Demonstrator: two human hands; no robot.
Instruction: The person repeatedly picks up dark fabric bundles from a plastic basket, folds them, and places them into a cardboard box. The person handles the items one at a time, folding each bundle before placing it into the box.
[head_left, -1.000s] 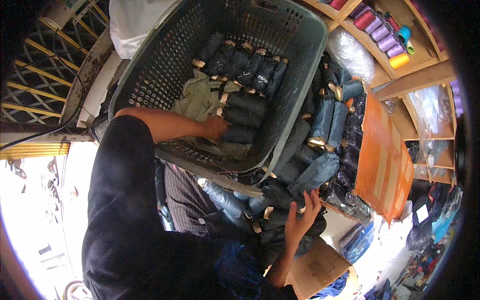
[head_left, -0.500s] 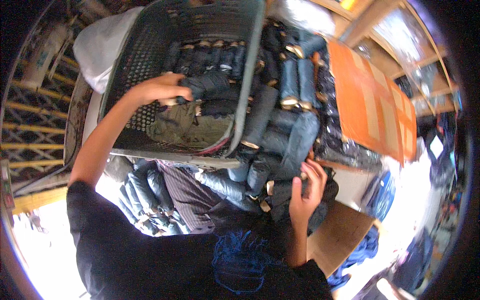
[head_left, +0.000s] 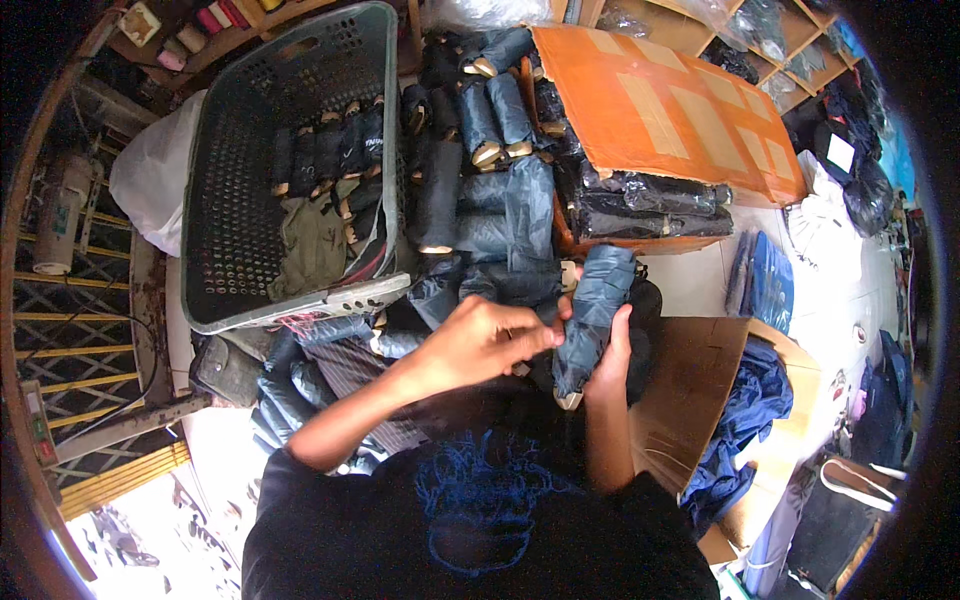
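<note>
Head view: at three o'clock, inward of white floor (head_left: 690,280), the right hand (head_left: 612,362) is gripping a slate-blue fabric roll (head_left: 603,287); the left hand (head_left: 485,337), now outside the dark-grey plastic basket (head_left: 393,150) at ten, is touching the roll, grip unclear.

The pale floor (head_left: 690,280), its edges mostly hidden, shows in gaps — on it sit an orange cardboard box (head_left: 600,110), blue plastic-wrapped packets (head_left: 766,282) near that, and an open brown carton (head_left: 690,390).

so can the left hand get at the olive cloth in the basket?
Likely yes: the basket is open-topped, the olive cloth largely uncovered; the left hand need only clear the near rim.
</note>
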